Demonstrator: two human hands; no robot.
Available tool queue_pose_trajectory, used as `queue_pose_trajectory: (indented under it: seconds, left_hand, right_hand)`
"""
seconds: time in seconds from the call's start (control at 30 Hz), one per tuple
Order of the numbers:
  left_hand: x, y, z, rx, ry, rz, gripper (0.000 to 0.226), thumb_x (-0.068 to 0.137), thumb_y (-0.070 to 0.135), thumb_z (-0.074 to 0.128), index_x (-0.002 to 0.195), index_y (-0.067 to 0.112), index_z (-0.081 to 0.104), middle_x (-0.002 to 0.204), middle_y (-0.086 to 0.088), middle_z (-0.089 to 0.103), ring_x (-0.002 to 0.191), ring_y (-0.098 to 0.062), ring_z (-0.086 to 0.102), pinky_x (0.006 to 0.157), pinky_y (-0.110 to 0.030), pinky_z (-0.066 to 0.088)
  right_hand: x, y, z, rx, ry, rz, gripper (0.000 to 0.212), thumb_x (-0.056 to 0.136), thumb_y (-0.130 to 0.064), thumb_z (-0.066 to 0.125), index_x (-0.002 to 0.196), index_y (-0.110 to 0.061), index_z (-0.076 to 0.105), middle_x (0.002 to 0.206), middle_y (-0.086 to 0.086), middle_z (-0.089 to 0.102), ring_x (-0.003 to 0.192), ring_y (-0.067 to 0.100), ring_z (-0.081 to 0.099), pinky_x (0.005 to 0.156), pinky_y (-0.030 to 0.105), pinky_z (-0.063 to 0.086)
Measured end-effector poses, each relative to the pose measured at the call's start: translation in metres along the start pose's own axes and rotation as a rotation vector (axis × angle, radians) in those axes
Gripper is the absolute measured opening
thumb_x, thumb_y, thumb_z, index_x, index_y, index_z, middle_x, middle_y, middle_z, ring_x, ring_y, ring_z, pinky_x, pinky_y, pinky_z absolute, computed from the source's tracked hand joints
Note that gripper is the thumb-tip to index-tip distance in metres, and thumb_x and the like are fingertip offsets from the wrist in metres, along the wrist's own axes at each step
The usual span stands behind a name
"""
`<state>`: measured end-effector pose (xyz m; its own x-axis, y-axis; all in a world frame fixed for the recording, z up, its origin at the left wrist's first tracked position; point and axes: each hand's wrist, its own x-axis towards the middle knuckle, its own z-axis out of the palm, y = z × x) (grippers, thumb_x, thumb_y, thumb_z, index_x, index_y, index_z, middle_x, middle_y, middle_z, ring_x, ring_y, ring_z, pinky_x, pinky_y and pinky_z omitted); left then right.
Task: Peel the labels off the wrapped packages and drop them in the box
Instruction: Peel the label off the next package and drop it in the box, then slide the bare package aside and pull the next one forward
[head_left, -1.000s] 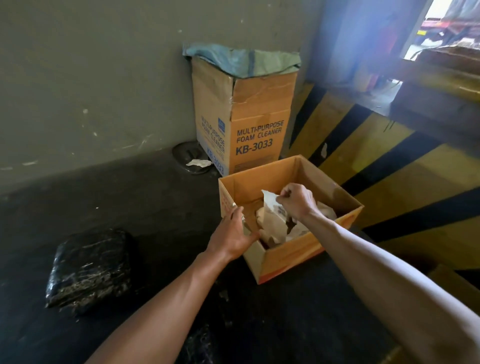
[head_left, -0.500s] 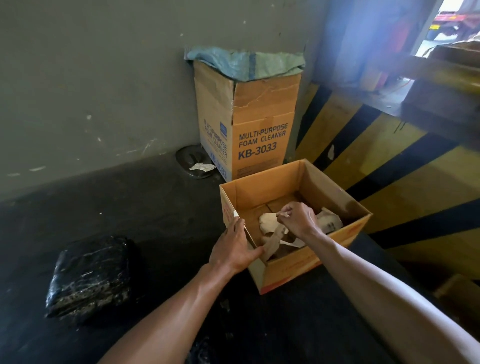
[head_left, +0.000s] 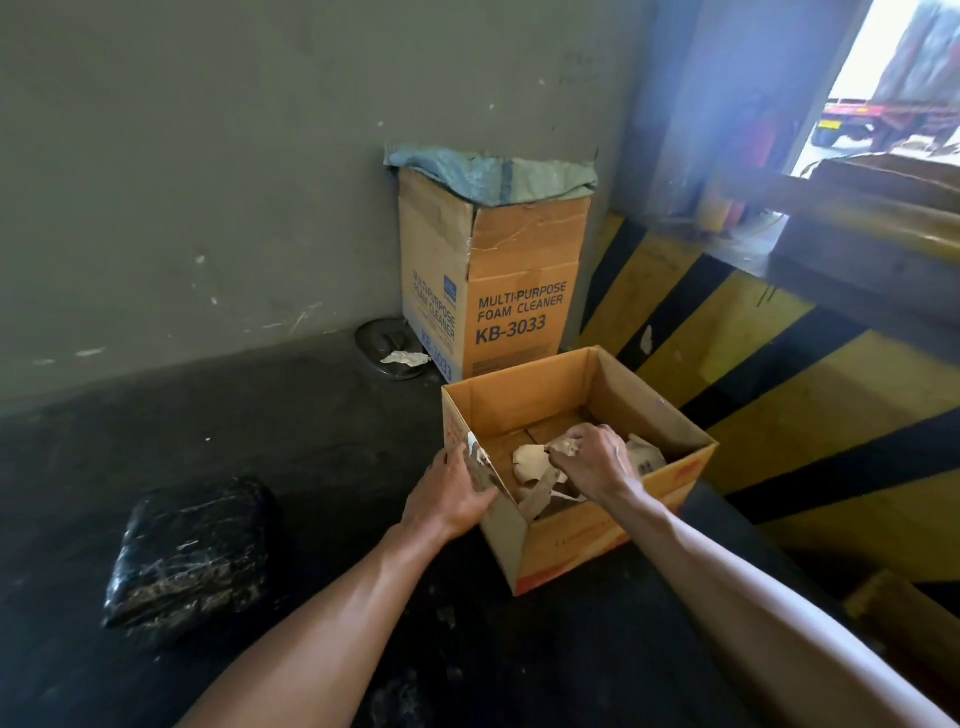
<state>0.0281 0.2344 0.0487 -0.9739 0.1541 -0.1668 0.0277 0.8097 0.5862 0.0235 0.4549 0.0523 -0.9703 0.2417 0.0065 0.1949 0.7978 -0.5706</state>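
An open cardboard box (head_left: 524, 397) stands on the dark floor with several crumpled, peeled labels (head_left: 531, 462) heaped inside. My right hand (head_left: 592, 457) reaches down into the box, its fingers curled round a crumpled label on the heap. My left hand (head_left: 452, 493) holds the box's near left wall, thumb over the rim beside a torn white strip. A package wrapped in black film (head_left: 189, 553) lies on the floor at the left, apart from both hands.
A tall carton marked "MULTI-PURPOSE FOAM CLEANER KB-3033" (head_left: 517, 312), topped with a blue-green sack, stands against the grey wall behind the box. A round metal lid with a paper scrap (head_left: 389, 356) lies beside it. A yellow-and-black striped ramp (head_left: 779, 374) rises at the right.
My right hand has gone lower into the box with the label, from rim height down onto the heap. My left hand stays on the box wall.
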Motion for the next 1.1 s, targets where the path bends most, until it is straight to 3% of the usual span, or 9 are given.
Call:
queue_pose_trajectory:
  seconds: [0.1, 0.23, 0.4, 0.5, 0.67, 0.77, 0.87, 1.0, 1.1]
  left_hand:
    - [-0.013, -0.021, -0.016, -0.033, 0.043, -0.064, 0.088, 0.087, 0.053, 0.067, 0.155, 0.018, 0.024, 0.159, -0.007, 0.031, 0.139, -0.024, 0.043, 0.103, -0.041, 0.044]
    - [-0.039, -0.062, -0.042, -0.078, 0.111, -0.147, 0.084, 0.090, 0.048, 0.066, 0.156, 0.017, 0.024, 0.160, -0.008, 0.030, 0.136, -0.025, 0.047, 0.101, -0.038, 0.045]
    - [-0.075, -0.128, -0.085, -0.131, 0.170, -0.209, 0.082, 0.090, 0.049, 0.066, 0.155, 0.018, 0.025, 0.157, -0.010, 0.034, 0.135, -0.030, 0.047, 0.102, -0.042, 0.044]
    - [-0.098, -0.177, -0.112, -0.165, 0.195, -0.279, 0.082, 0.091, 0.047, 0.066, 0.156, 0.018, 0.026, 0.157, -0.010, 0.035, 0.135, -0.029, 0.047, 0.105, -0.043, 0.042]
    - [-0.134, -0.261, -0.147, -0.214, 0.209, -0.388, 0.082, 0.089, 0.046, 0.068, 0.154, 0.015, 0.030, 0.153, -0.009, 0.041, 0.132, -0.029, 0.049, 0.104, -0.043, 0.043]
    - [-0.142, -0.306, -0.158, -0.207, 0.179, -0.439, 0.077, 0.083, 0.050, 0.069, 0.146, 0.017, 0.042, 0.140, -0.008, 0.053, 0.128, -0.030, 0.054, 0.100, -0.046, 0.047]
    - [-0.141, -0.332, -0.165, -0.244, 0.183, -0.467, 0.056, 0.086, 0.041, 0.070, 0.132, 0.016, 0.051, 0.123, -0.004, 0.059, 0.114, -0.026, 0.058, 0.087, -0.038, 0.047]
    - [-0.126, -0.353, -0.169, -0.292, 0.165, -0.473, 0.074, 0.089, 0.037, 0.070, 0.149, 0.012, 0.034, 0.144, -0.010, 0.049, 0.131, -0.029, 0.048, 0.102, -0.041, 0.040]
    - [-0.107, -0.366, -0.171, -0.350, 0.142, -0.446, 0.068, 0.087, 0.037, 0.073, 0.144, 0.020, 0.041, 0.139, -0.005, 0.055, 0.129, -0.027, 0.053, 0.104, -0.042, 0.044]
  right_hand:
    - [-0.013, -0.018, 0.001, -0.018, -0.010, -0.005, 0.054, 0.082, -0.040, 0.074, 0.128, -0.013, 0.063, 0.123, 0.008, 0.060, 0.111, 0.027, 0.057, 0.086, 0.040, 0.053]
    - [-0.031, -0.055, 0.015, -0.090, -0.020, -0.048, 0.064, 0.080, -0.050, 0.072, 0.134, -0.018, 0.060, 0.131, 0.007, 0.059, 0.122, 0.028, 0.053, 0.096, 0.041, 0.049]
    - [-0.056, -0.120, 0.044, -0.134, -0.080, -0.120, 0.056, 0.084, -0.044, 0.072, 0.131, -0.015, 0.062, 0.130, 0.009, 0.061, 0.118, 0.028, 0.057, 0.086, 0.038, 0.052]
    - [-0.071, -0.161, 0.077, -0.139, -0.145, -0.165, 0.056, 0.080, -0.047, 0.071, 0.126, -0.015, 0.064, 0.131, 0.007, 0.062, 0.120, 0.027, 0.057, 0.096, 0.039, 0.051]
    - [-0.095, -0.218, 0.150, -0.096, -0.260, -0.182, 0.061, 0.085, -0.044, 0.072, 0.137, -0.017, 0.056, 0.134, 0.006, 0.057, 0.122, 0.023, 0.056, 0.096, 0.040, 0.052]
    - [-0.106, -0.239, 0.192, -0.061, -0.344, -0.164, 0.063, 0.086, -0.043, 0.073, 0.139, -0.016, 0.053, 0.135, 0.005, 0.055, 0.124, 0.022, 0.055, 0.096, 0.040, 0.053]
    - [-0.112, -0.255, 0.228, -0.045, -0.404, -0.163, 0.064, 0.086, -0.044, 0.072, 0.141, -0.017, 0.052, 0.134, 0.003, 0.055, 0.120, 0.019, 0.055, 0.092, 0.034, 0.052]
    - [-0.110, -0.278, 0.262, -0.028, -0.438, -0.145, 0.068, 0.087, -0.045, 0.071, 0.144, -0.015, 0.049, 0.136, 0.004, 0.055, 0.119, 0.019, 0.057, 0.093, 0.032, 0.049]
    - [-0.100, -0.291, 0.284, -0.003, -0.477, -0.108, 0.073, 0.088, -0.049, 0.070, 0.148, -0.015, 0.045, 0.143, 0.006, 0.053, 0.129, 0.022, 0.053, 0.102, 0.035, 0.046]
